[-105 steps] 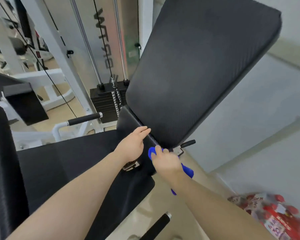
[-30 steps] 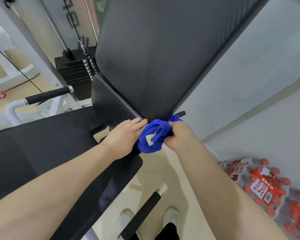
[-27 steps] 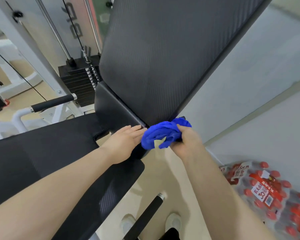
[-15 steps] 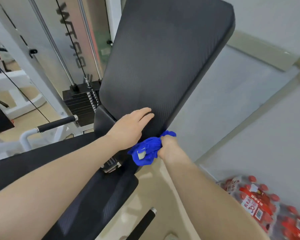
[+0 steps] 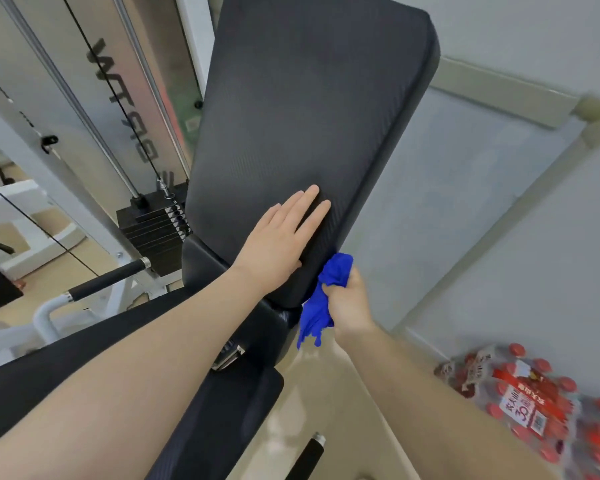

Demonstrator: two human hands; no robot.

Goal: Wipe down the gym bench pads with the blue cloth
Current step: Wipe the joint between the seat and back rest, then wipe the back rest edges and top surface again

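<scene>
The black back pad (image 5: 298,109) of the gym bench stands tilted up in front of me. My left hand (image 5: 281,242) lies flat on its lower part, fingers apart. My right hand (image 5: 347,306) is shut on the bunched blue cloth (image 5: 323,299), pressing it against the pad's lower right side edge. The black seat pad (image 5: 66,362) runs low to the left, under my left forearm.
A weight stack (image 5: 153,226) with cables and white frame stands behind the bench on the left. A black foam handle (image 5: 108,278) sticks out there. A pack of red-capped bottles (image 5: 534,403) lies on the floor at the lower right. A grey wall is on the right.
My left hand slid up from the pad's lower edge to lie flat on its face. My right hand carried the cloth from the bottom corner up along the right side edge.
</scene>
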